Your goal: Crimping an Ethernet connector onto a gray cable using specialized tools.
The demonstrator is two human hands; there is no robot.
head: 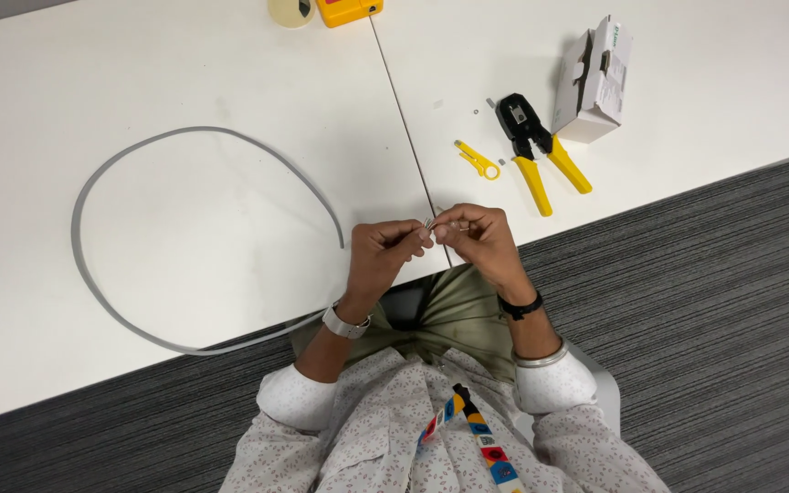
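My left hand (383,254) and my right hand (478,239) meet at the table's near edge, fingertips pinched together on the end of a grey cable (93,173). Thin wire ends (429,223) stick up between the fingertips. The cable loops in a wide arc over the left white table (184,73) and runs back under my left wrist. A silver watch sits on my left wrist, a black band on my right.
Black-and-yellow crimping pliers (537,151) lie right of my hands, beside a small yellow stripper tool (478,160) and an open white cardboard box (593,80). A yellow device (347,10) and a round tape roll (290,10) sit at the far edge. Grey carpet (723,310) lies beyond.
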